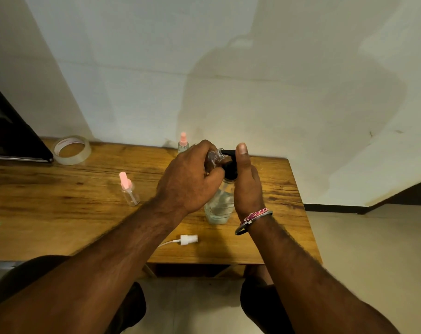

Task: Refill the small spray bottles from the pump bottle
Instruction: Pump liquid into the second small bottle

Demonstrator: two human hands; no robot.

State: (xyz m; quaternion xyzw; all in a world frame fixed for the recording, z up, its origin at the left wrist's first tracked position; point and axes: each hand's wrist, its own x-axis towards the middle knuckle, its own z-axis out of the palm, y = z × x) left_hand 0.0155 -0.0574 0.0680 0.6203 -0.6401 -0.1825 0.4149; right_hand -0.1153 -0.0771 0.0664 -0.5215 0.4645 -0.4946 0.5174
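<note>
My left hand (187, 182) is curled tight around a small clear plastic spray bottle with its cap off (214, 156), tipping it so the open threaded neck points right, straight at the black nozzle of the pump. My right hand (246, 186) wraps the black pump head (230, 168) of the clear pump bottle (219, 208), thumb up on top and fingers (231, 189) closed down around its neck. The spout tip sits right at the mouth of the little bottle; whether it touches the rim I cannot tell. The pump bottle stands upright on the wooden desk (60, 227), with clear liquid showing in its lower part.

A white spray head with a thin dip tube (186, 239) lies on its side on the desk near the front edge, just this side of the pump bottle. To the left stands a small clear spray bottle with a pink cap (129, 189), well apart from my hands. A second pink-capped spray bottle (183, 142) stands at the back by the wall, just behind my left hand. A roll of clear tape (71, 149) lies flat at the far left corner. A pink and white woven band and a metal bangle (252, 219) ring my right wrist.
</note>
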